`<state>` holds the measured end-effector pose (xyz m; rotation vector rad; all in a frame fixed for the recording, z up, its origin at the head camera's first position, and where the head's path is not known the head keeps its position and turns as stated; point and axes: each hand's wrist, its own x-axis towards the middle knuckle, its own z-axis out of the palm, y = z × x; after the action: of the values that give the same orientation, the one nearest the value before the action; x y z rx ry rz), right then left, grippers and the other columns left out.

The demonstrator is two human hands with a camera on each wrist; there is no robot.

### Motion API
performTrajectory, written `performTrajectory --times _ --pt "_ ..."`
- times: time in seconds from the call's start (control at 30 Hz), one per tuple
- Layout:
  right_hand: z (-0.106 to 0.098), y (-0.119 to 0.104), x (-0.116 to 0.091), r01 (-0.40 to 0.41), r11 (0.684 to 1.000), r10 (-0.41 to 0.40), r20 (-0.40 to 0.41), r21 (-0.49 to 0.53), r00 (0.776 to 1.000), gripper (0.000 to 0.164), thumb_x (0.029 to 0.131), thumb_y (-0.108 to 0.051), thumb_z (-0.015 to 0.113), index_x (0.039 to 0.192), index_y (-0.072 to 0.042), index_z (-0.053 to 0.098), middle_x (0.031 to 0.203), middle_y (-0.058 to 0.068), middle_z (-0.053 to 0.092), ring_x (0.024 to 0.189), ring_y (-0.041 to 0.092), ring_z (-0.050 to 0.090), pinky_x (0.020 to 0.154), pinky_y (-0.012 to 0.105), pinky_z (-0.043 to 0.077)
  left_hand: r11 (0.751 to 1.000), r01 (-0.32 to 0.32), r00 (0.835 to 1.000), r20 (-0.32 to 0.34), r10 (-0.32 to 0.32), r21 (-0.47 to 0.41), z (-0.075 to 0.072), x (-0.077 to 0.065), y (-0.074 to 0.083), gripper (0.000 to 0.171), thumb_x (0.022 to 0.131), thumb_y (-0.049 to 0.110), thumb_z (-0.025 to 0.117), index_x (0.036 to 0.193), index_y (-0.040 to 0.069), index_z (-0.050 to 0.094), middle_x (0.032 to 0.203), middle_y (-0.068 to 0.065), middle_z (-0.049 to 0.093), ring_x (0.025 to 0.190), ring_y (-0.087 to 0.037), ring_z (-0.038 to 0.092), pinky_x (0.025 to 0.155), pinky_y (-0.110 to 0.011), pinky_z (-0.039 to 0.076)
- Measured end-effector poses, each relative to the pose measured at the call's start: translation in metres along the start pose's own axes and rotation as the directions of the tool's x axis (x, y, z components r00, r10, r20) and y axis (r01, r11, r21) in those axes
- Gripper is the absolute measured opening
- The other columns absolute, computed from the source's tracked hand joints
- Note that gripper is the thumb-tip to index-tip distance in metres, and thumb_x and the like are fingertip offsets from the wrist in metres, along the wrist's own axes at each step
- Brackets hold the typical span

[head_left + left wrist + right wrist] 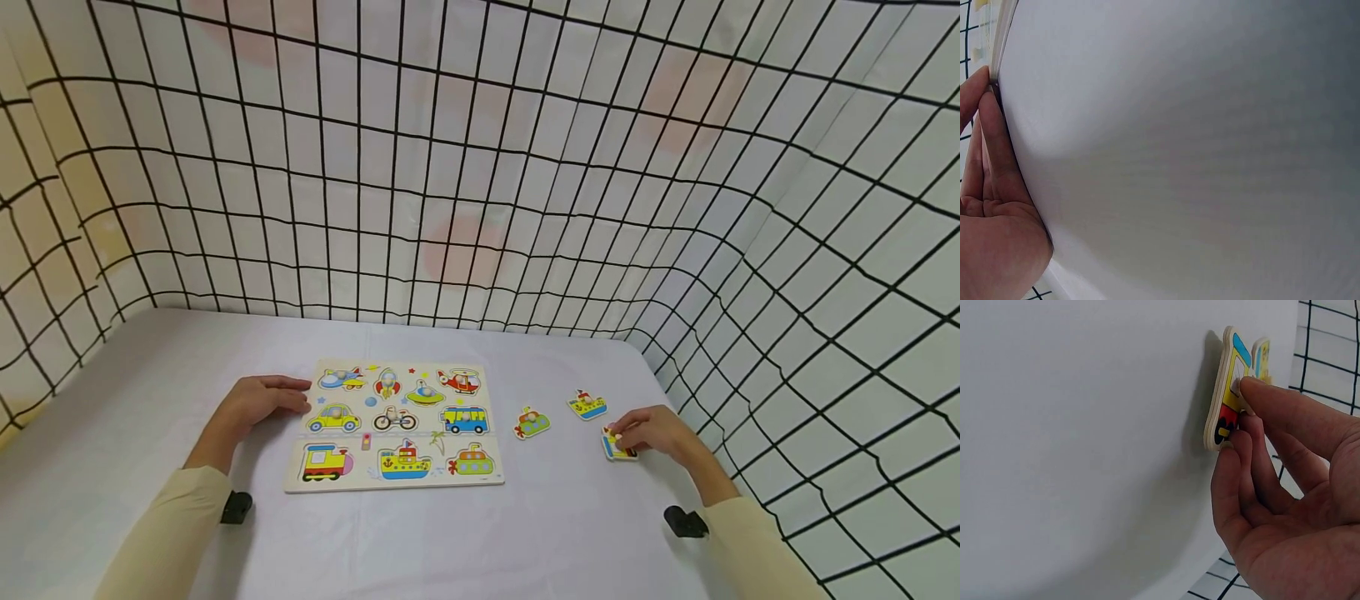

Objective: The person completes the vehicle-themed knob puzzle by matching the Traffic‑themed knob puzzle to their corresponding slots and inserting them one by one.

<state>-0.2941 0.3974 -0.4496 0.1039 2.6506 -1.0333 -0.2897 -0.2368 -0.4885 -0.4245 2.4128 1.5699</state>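
Flat on the table lies a wooden puzzle board with pictures of vehicles in three rows. My left hand rests beside its left side, fingers stretched out with the fingertips right at the edge; the left wrist view shows the fingers meeting that edge. Far to the right, my right hand pinches a train puzzle piece by its knob, close over the table. The piece is partly hidden by the fingers in the head view. Just behind it lies a ship puzzle piece, and a submarine puzzle piece sits nearer the board.
Knobbed pieces such as the car and the bus sit in the board's upper rows. Along the front row are a train picture and a ship picture. Black netting over white cloth encloses the table.
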Motion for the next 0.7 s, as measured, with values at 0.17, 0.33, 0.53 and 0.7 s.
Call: performTrajectory --times 0.17,0.33,0.53,0.7 --pt "0.006 -0.016 0.002 0.009 0.998 -0.009 0.001 -0.055 1.0 0.021 0.083 -0.016 0.081 0.101 -0.006 0.078 0.106 0.008 0.076 0.087 0.016 0.068 0.079 0.034 0.058 1.0 -0.003 1.0 0.004 0.003 -0.002 -0.001 0.0 0.0 0.062 0.084 0.026 0.081 0.138 0.004 0.062 0.13 -0.017 0.069 0.128 -0.039 0.055 0.108 -0.055 0.042" --pt "0.014 -0.039 0.004 0.083 0.992 -0.081 0.034 -0.094 0.996 0.02 0.083 -0.017 0.08 0.099 -0.006 0.077 0.097 0.004 0.076 0.085 0.015 0.067 0.078 0.034 0.059 1.0 -0.009 1.0 0.006 0.009 0.002 -0.001 0.0 -0.001 0.063 0.084 0.027 0.081 0.139 0.004 0.061 0.134 -0.019 0.066 0.129 -0.04 0.054 0.108 -0.055 0.043" --pt "0.029 -0.068 0.01 0.163 0.985 -0.159 0.07 -0.056 0.985 0.02 0.081 -0.015 0.082 0.096 -0.004 0.076 0.089 0.006 0.076 0.077 0.015 0.067 0.076 0.037 0.058 1.0 -0.013 1.0 0.005 0.013 0.004 -0.001 0.0 -0.001 0.063 0.084 0.028 0.08 0.139 0.005 0.061 0.14 -0.022 0.061 0.127 -0.039 0.055 0.105 -0.053 0.044" --pt "0.046 -0.093 0.014 0.192 0.978 -0.185 0.092 -0.081 0.978 0.017 0.081 -0.017 0.082 0.094 -0.007 0.076 0.088 0.003 0.075 0.076 0.018 0.066 0.077 0.044 0.058 1.0 0.005 1.0 0.007 -0.004 -0.005 -0.001 -0.001 0.001 0.063 0.084 0.027 0.081 0.139 0.005 0.061 0.141 -0.023 0.06 0.123 -0.037 0.057 0.103 -0.051 0.045"
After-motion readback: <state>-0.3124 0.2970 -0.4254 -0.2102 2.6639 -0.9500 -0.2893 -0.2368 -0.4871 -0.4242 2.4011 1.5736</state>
